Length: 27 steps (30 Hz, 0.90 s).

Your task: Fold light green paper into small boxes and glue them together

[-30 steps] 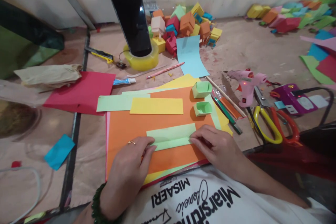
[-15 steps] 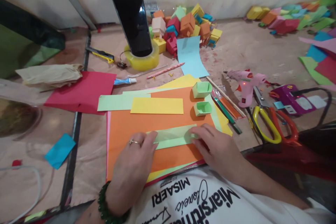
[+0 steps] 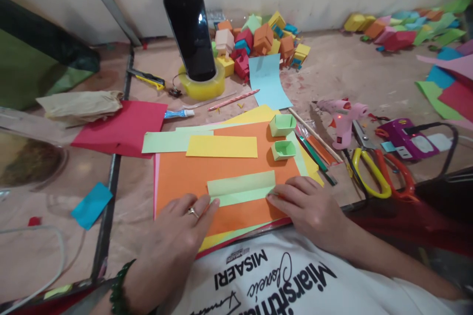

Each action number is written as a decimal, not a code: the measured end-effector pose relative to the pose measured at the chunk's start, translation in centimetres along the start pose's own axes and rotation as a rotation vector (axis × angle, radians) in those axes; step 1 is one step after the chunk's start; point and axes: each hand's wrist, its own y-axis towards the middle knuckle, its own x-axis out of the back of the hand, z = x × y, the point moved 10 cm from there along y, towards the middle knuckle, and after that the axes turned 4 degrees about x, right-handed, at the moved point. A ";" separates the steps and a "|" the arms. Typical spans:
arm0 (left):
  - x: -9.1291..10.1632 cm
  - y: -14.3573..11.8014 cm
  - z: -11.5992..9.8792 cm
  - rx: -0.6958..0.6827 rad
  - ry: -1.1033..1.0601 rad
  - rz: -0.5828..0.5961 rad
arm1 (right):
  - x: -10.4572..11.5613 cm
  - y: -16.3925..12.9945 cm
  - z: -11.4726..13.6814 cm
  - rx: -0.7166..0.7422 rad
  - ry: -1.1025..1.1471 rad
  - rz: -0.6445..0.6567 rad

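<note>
**Green strip, fold pinned at both ends**

My left hand lies flat, fingers together, fingertips pressing the near-left corner of the light green paper strip. My right hand presses its fingertips on the strip's right end. Neither hand pinches; both bear down flat.

The strip lies between my two hands on the orange sheet, folded lengthwise, the far flap lifting a little.

Handling, as I judge it: thin craft paper, very light, limp along its length, holds a crease but tears or wrinkles easily. It may slide on the smooth orange sheet. Best held at the ends, pressed near the fold line.

Beyond my fingers: a yellow strip, two small green paper boxes. Past my right hand: scissors, pink glue gun.
</note>
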 end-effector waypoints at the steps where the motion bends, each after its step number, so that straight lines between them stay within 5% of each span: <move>1: 0.0 -0.3 0.5 0.020 -0.017 0.003 | 0.3 -0.1 -0.2 -0.011 0.006 -0.015; 8: -0.5 1.0 3.6 0.343 -0.299 -0.020 | 0.6 0.6 -0.1 -0.009 0.030 -0.082; 12: -0.9 2.6 2.8 0.367 -0.412 0.014 | 1.2 0.7 0.1 -0.032 0.024 -0.150; 16: 1.3 1.8 3.7 0.518 -0.474 -0.225 | 3.7 0.8 0.6 -0.056 0.205 -0.352; 19: 1.4 0.8 3.5 0.600 -0.536 -0.302 | 2.8 1.5 -0.2 -0.218 0.404 -0.330; 23: 0.3 1.4 1.1 0.519 -0.729 -0.196 | -0.6 2.2 -0.6 -0.360 0.711 -0.227; 27: 2.2 2.5 -1.3 0.278 -0.756 -0.138 | -0.2 2.0 -1.3 -0.382 0.722 -0.286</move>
